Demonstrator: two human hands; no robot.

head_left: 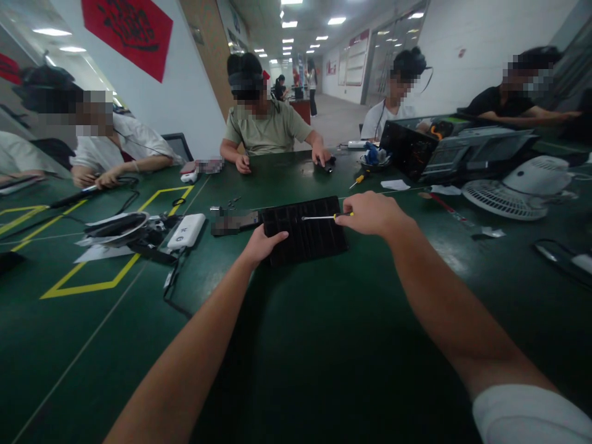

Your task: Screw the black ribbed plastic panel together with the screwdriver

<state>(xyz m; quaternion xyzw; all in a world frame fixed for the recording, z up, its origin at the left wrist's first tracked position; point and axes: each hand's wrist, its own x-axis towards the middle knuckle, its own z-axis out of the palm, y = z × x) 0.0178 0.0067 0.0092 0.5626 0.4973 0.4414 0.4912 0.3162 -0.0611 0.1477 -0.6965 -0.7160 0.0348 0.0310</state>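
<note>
My left hand (263, 245) grips the left edge of a flat black rectangular panel (309, 240), thumb on top and the other fingers hidden underneath or behind. Ridges or slots run across the panel's face; its exact kind is unclear. In my right hand (377, 213) is a screwdriver (319, 217) with a yellow handle, mostly covered by my fingers. Its thin metal shaft lies level over the panel, pointing left, the tip near the panel's middle. Whether the tip touches it I cannot tell. Just left of the panel lies a dark, partly blurred strap-like item (234, 223).
A white power bank (187, 232) with a cable and a round coil-like item (115, 228) lie to the left. On the right are a white fan (531, 185), an opened computer case (476, 154) and another screwdriver (357, 181). Several people sit around the green table (296, 370).
</note>
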